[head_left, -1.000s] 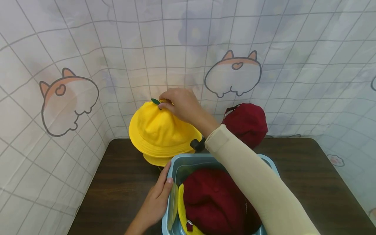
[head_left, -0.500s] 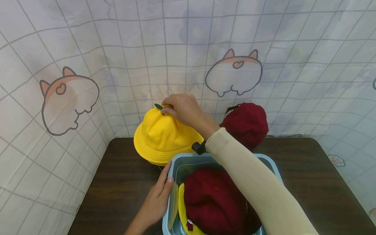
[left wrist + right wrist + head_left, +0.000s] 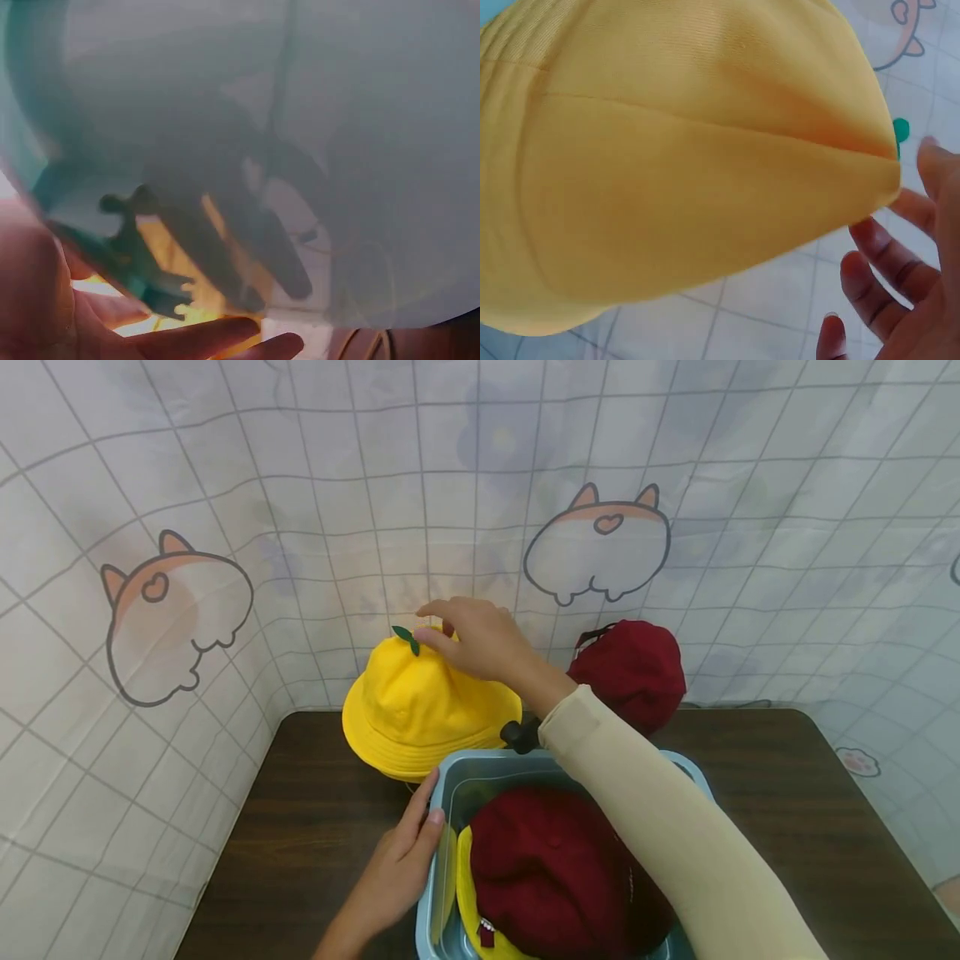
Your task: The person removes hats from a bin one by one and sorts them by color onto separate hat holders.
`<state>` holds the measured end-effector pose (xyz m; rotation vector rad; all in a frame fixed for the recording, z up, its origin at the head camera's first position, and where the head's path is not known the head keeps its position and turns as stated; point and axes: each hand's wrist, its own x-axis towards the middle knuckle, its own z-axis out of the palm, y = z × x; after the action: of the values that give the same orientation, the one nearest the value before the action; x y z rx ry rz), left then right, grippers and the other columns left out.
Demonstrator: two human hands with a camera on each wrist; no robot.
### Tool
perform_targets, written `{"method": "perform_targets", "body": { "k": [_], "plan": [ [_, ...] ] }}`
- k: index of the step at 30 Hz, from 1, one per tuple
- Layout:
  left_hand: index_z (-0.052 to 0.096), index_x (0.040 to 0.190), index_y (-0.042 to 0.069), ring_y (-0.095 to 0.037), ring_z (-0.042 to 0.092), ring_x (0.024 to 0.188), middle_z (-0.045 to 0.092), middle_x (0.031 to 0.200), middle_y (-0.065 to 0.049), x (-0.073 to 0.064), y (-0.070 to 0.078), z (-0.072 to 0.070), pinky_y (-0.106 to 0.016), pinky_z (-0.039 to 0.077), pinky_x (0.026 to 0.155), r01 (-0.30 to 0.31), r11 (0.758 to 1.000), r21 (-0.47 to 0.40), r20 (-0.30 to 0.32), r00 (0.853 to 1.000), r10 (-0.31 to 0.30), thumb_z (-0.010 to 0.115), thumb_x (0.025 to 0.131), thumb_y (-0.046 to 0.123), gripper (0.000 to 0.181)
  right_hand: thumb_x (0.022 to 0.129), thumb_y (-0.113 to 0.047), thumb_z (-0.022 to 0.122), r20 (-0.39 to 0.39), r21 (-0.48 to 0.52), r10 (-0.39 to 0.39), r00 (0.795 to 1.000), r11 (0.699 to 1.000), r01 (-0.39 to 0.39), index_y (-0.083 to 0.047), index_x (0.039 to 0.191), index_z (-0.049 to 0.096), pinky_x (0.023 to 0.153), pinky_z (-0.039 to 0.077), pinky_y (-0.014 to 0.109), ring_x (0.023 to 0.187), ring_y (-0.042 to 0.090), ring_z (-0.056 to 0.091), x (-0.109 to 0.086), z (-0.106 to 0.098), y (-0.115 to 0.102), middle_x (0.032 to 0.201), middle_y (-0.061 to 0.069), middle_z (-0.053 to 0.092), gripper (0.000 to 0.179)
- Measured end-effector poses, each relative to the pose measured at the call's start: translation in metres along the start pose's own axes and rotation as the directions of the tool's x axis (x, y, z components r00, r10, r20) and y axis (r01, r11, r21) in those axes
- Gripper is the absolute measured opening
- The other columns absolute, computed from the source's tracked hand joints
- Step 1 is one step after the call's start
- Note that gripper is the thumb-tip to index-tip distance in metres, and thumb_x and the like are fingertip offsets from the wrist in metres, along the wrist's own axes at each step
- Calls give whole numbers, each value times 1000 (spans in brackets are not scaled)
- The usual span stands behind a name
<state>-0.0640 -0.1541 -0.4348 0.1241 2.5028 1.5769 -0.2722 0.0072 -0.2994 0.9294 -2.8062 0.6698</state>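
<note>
A yellow bucket hat (image 3: 420,710) with a small green leaf sprout (image 3: 408,639) on its crown sits upright at the table's back left. My right hand (image 3: 480,639) hovers at the top of its crown, fingers spread and relaxed, gripping nothing; in the right wrist view those fingers (image 3: 877,300) lie beside the crown's tip. My left hand (image 3: 397,868) lies with straight fingers against the left wall of a light blue basin (image 3: 432,877). In the left wrist view the fingers (image 3: 195,337) extend along the basin's glossy outer wall (image 3: 405,187). What supports the hat is mostly hidden.
Inside the basin are a dark red hat (image 3: 547,868) and a yellow hat (image 3: 467,893) partly beneath it. Another dark red hat (image 3: 630,677) stands at the back right, partly behind my right forearm. A white grid-patterned curtain (image 3: 330,485) surrounds the dark wooden table (image 3: 277,843).
The yellow bucket hat has come down and slightly right, covering more of the yellow brim below. My right hand has let go of its top and drawn slightly right. The left hand stays put.
</note>
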Motion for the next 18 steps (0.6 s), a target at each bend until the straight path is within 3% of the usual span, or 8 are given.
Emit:
{"method": "perform_targets", "body": {
  "k": [5, 9, 11, 14, 18],
  "plan": [
    [34, 160, 28, -27, 58, 131, 58, 148, -4, 3, 7, -16, -58, 42, 112, -10, 994, 107, -76, 997, 19, 35, 110, 51, 56, 106, -51, 47, -49, 145, 96, 994, 986, -88, -22, 144, 57, 73, 51, 32, 88, 20, 57, -7, -7, 8, 104, 1, 66, 48],
    [54, 147, 18, -21, 66, 118, 74, 119, 4, 9, 11, -37, -51, 50, 104, -31, 981, 189, -178, 982, 65, 35, 111, 47, 50, 107, -50, 46, -7, 262, 219, 976, 942, -210, -19, 138, 57, 78, 54, 35, 92, 23, 60, -13, -14, 17, 112, 5, 67, 45],
    [62, 136, 16, -17, 67, 101, 74, 105, 6, 12, 13, -49, -41, 54, 90, -21, 978, 210, -232, 970, 70, 36, 111, 47, 47, 107, -51, 45, 54, 323, 292, 955, 900, -294, -19, 134, 56, 82, 54, 37, 95, 24, 61, -17, -18, 22, 114, 5, 67, 44],
    [67, 122, 15, -17, 59, 79, 70, 92, 2, 15, 15, -68, -31, 49, 70, 3, 974, 226, -308, 949, 69, 39, 110, 48, 45, 106, -54, 44, 151, 389, 384, 911, 824, -412, -19, 129, 56, 84, 54, 38, 98, 26, 61, -24, -21, 31, 116, 4, 66, 43],
    [66, 112, 14, -20, 52, 68, 66, 87, -5, 23, 18, -92, -29, 43, 60, 24, 968, 250, -390, 917, 78, 43, 108, 51, 44, 105, -57, 43, 269, 453, 461, 846, 715, -533, -17, 127, 57, 83, 56, 32, 101, 27, 61, -32, -22, 45, 122, 4, 65, 47]
  ]
}}
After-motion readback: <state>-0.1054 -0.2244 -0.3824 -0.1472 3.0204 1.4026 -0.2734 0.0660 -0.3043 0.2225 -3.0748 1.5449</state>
